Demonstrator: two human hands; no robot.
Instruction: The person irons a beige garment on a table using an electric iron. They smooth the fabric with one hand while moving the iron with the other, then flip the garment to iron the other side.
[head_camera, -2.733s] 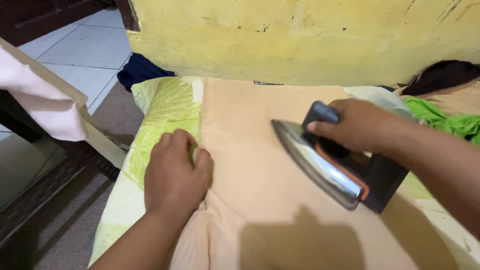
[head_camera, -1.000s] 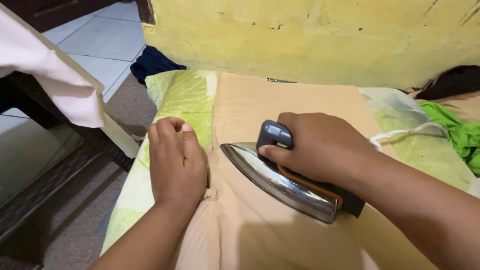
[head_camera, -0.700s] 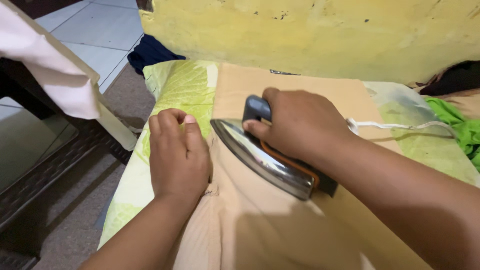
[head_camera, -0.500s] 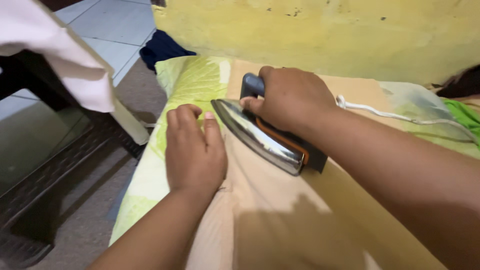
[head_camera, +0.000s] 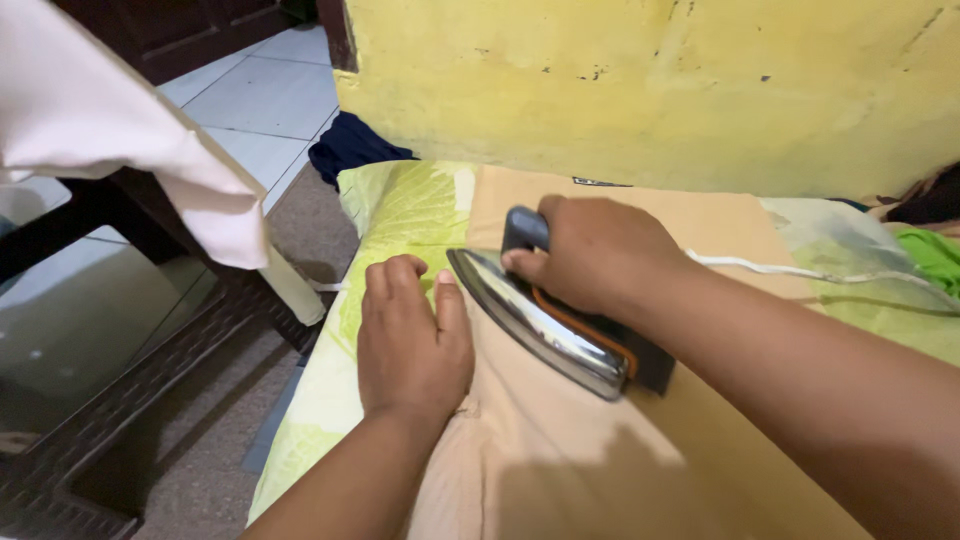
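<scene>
Iron (head_camera: 545, 325) rests on the peach cloth (head_camera: 560, 440), right hand (head_camera: 600, 255) clenched on its handle; left hand (head_camera: 412, 340) — flat, released — presses the cloth's left edge. Both lie on the leaf-print pad (head_camera: 400, 215).

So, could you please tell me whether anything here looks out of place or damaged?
Mostly the wall: its yellow paint is scuffed and chipped in dark specks. A dark blue cloth lies crumpled on the floor at the wall's corner. The iron under the right hand sits flat on the peach cloth, beside the left hand.
</scene>
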